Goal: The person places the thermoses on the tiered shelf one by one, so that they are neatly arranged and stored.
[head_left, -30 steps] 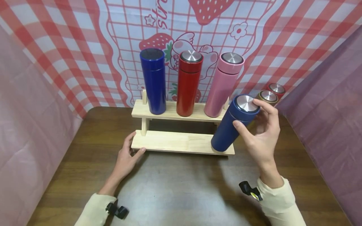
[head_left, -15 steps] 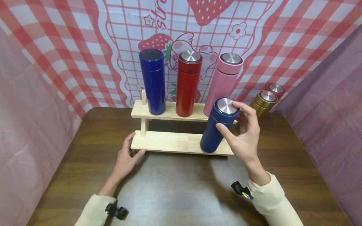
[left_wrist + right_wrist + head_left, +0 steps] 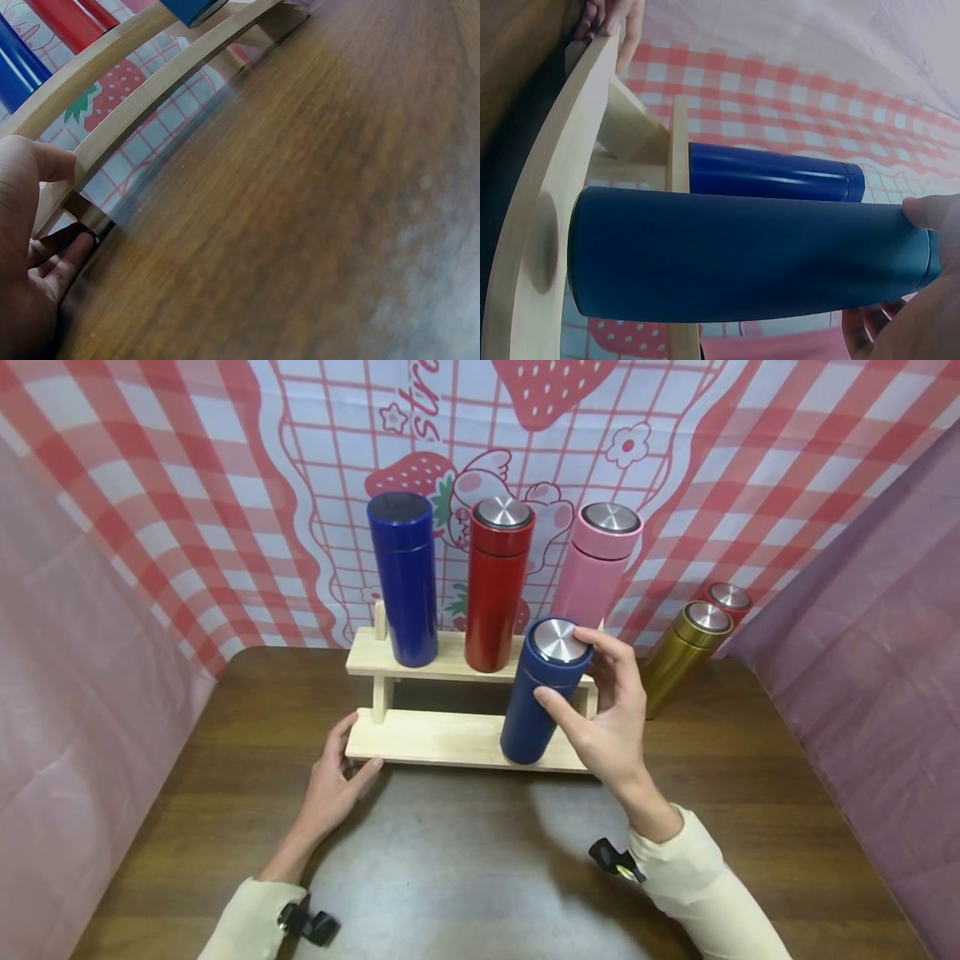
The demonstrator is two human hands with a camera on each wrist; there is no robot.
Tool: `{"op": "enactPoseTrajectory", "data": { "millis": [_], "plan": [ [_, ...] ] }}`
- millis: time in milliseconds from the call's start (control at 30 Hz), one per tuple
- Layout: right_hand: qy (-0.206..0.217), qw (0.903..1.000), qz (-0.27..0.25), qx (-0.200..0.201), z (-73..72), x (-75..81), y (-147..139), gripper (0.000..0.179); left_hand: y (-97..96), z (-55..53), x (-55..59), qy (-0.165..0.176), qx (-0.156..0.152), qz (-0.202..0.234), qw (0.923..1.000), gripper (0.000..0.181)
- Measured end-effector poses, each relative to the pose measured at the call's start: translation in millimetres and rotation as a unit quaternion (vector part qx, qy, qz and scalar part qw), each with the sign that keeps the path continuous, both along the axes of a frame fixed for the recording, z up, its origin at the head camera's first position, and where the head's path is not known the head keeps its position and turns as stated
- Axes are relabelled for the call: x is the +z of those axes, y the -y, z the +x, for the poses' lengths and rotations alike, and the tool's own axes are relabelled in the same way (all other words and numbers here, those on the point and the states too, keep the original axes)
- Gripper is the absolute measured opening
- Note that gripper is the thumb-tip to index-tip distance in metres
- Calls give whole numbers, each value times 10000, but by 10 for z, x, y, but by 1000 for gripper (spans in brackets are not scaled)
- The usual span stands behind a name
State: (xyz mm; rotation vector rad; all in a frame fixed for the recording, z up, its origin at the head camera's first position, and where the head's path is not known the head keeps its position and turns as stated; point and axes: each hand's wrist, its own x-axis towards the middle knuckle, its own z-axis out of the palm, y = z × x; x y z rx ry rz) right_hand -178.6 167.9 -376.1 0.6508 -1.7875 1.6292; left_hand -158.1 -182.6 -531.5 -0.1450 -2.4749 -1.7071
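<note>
My right hand (image 3: 611,710) grips a matte navy thermos flask (image 3: 534,718) around its upper part, thumb on the near side and fingers by the steel lid. The flask leans slightly, its base close over the lower board in the right wrist view. That board belongs to a two-tier wooden rack (image 3: 427,735). With my left hand (image 3: 333,781) I hold the board's left end, thumb at the front edge. On the upper tier stand a glossy blue flask (image 3: 405,585), a red flask (image 3: 497,593) and a pink flask (image 3: 592,581), its lower part hidden behind the navy one.
A gold flask (image 3: 678,660) and another red flask (image 3: 731,599) stand on the brown table (image 3: 450,860) behind and right of the rack. A strawberry-patterned cloth (image 3: 315,460) hangs close behind. Pink curtains (image 3: 862,652) border the sides.
My right hand has carried the navy flask leftward along the lower board, from its right end toward the middle. More of the gold flask now shows. My left hand keeps its place.
</note>
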Motion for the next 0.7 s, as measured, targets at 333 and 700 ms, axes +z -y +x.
{"op": "enactPoseTrajectory", "data": {
  "millis": [333,700],
  "plan": [
    [-42,9994,11,332,-13,-11,222,72,102,-84,-263,-446,-9,62,9990,61],
    [-133,9984,318,458,-46,-6,437,71,62,-34,-162,-601,80,-26,9982,53]
  ]
}}
